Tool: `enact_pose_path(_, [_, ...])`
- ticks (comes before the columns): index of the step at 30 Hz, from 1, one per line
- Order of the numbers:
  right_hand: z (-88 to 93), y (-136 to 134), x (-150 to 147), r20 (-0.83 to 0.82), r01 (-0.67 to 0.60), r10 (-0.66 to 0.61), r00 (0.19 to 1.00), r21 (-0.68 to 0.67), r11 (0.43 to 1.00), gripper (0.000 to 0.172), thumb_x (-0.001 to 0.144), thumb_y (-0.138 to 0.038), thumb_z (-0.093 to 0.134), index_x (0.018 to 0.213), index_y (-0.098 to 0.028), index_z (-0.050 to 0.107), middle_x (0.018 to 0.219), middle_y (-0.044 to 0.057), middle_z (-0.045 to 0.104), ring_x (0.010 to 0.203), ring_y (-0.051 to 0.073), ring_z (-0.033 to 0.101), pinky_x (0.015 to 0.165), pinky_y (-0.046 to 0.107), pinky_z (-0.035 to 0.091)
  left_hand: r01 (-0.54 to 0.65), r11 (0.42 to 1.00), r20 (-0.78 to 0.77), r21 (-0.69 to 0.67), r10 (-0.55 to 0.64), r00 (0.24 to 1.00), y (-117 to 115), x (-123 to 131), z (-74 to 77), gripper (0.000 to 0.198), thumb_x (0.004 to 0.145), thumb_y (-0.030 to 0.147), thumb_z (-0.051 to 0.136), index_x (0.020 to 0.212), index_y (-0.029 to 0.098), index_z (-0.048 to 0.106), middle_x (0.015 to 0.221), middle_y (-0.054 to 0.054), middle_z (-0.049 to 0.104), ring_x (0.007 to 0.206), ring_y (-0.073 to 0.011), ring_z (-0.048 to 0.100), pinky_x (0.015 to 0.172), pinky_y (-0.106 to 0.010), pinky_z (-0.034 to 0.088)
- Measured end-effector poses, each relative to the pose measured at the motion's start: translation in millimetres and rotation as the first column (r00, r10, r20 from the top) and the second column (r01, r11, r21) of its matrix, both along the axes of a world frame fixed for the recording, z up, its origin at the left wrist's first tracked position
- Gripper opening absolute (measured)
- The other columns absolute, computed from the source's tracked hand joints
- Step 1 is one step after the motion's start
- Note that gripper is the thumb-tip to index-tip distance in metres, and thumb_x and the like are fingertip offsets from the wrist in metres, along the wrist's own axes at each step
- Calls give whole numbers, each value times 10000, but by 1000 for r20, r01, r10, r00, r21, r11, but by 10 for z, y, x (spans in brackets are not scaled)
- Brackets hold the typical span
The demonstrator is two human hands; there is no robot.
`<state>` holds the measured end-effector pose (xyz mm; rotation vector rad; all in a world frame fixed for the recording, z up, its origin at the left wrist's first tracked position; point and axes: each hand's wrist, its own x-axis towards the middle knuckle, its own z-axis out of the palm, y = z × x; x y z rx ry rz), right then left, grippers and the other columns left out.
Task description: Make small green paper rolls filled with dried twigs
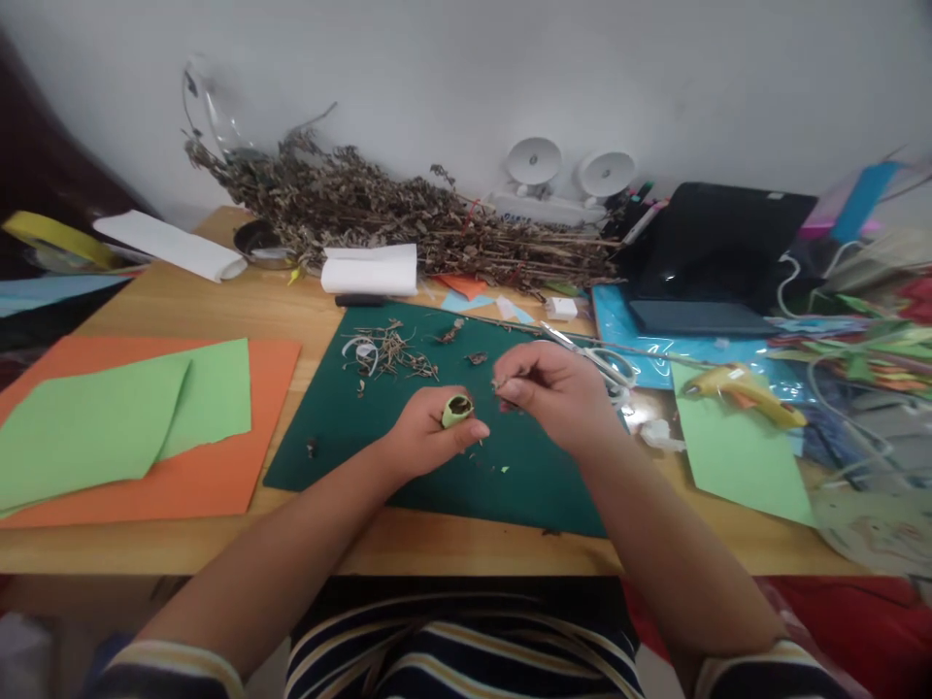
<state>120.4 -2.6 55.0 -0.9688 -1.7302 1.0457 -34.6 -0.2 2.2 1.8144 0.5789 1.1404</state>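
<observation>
Dried plant bits (503,384) in hand
Above the cutting mat (539,495), the left hand's (428,434) grip encircles a light-green paper tube (455,420); the right hand's (564,390) pinches the bits. Squeezing too hard could crumple the tube, spilling its filling (460,404).

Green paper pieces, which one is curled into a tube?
The small tube in the left hand, with brown bits inside its open end; the other green paper lies spread out, on the orange sheet and under the yellow tool.
</observation>
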Motion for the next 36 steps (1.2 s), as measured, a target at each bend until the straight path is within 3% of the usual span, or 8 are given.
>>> enact_pose_path(2, [98,15,-150,-205,-43,42,978,-1,999,184,672,-353,606,674,-186,530,554,-50,511,445,55,479,417,182,392,22,1000,12,-10,-22,1000,-7,1,-7,408,745,473,465,508,142,435,436,16,465,430,-78,445,439,-208,341])
enact_pose_path(4, [144,21,-287,-283,-58,56,957,3,998,185,659,-357,620,673,-193,537,537,-58,503,437,52,472,408,177,388,42,999,25,-26,-41,999,-12,3,-19,412,746,476,462,511,138,444,420,18,465,408,-72,440,421,-198,337])
enact_pose_path(9, [74,0,-388,-245,-24,42,969,74,997,112,686,-290,609,667,-198,548,571,-49,522,502,54,480,449,172,391,25,999,26,23,-26,999,-11,11,-35,443,747,491,448,490,130,452,422,15,466,413,-71,445,425,-189,353])
enact_pose_path(14, [-70,-26,-315,-150,-62,122,981,355,933,56,725,-256,573,732,-204,556,651,-13,552,644,96,523,580,238,426,24,995,9,101,-25,1000,3,23,-10,432,760,466,436,486,133,435,451,21,441,453,-77,444,431,-183,359])
enact_pose_path(20, [-145,2,-326,-235,2,100,967,398,917,107,713,-204,582,764,-222,490,642,-34,519,608,93,528,554,237,447,49,990,28,132,-53,998,12,35,-2,417,777,415,436,467,135,422,440,26,423,434,-70,419,419,-182,342])
enact_pose_path(28, [-14,67,-245,33,-153,166,985,597,788,37,732,-183,563,712,-177,532,722,21,564,692,98,541,629,241,470,8,998,-12,55,-7,1000,-16,14,36,456,744,497,433,461,140,431,426,21,436,439,-79,433,416,-187,356])
enact_pose_path(36, [137,145,-115,364,-354,120,924,691,630,207,811,-333,420,785,-179,556,899,71,562,831,146,522,743,329,453,21,999,-27,-48,-22,999,-14,-3,3,457,741,526,415,519,129,455,469,11,465,456,-82,443,434,-194,365])
